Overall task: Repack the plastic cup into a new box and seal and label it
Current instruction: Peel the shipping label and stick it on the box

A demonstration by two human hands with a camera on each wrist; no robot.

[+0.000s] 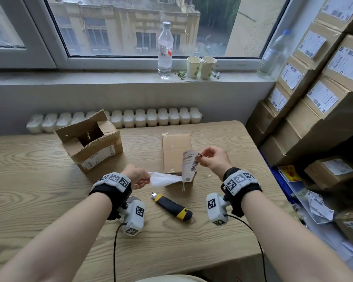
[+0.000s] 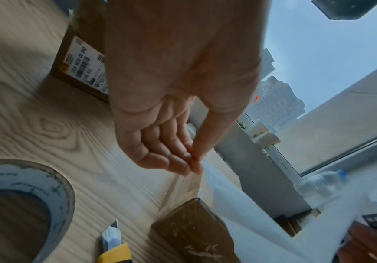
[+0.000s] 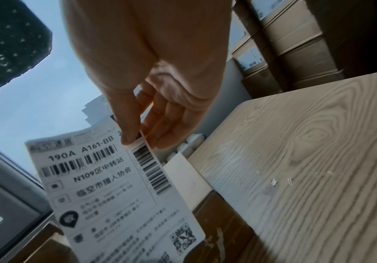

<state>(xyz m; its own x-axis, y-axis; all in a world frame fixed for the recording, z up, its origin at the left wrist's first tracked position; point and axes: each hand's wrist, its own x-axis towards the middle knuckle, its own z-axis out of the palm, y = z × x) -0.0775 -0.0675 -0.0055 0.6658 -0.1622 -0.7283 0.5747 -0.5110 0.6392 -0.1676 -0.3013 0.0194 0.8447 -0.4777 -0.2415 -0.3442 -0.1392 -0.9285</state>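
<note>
Shipping label (image 1: 189,165) pinched by right hand (image 1: 213,159), backing sheet (image 1: 163,179) in left hand (image 1: 137,176)

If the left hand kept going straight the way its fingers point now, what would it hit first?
Probably the sealed box: the left hand, pinching the white backing sheet, points right towards its near end. Depth is unclear.

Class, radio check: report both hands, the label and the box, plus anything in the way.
Left hand pinches white backing paper; right hand pinches shipping label, half peeled. Closed box unlabelled beneath. Utility knife lies nearer, clear of the box.
</note>
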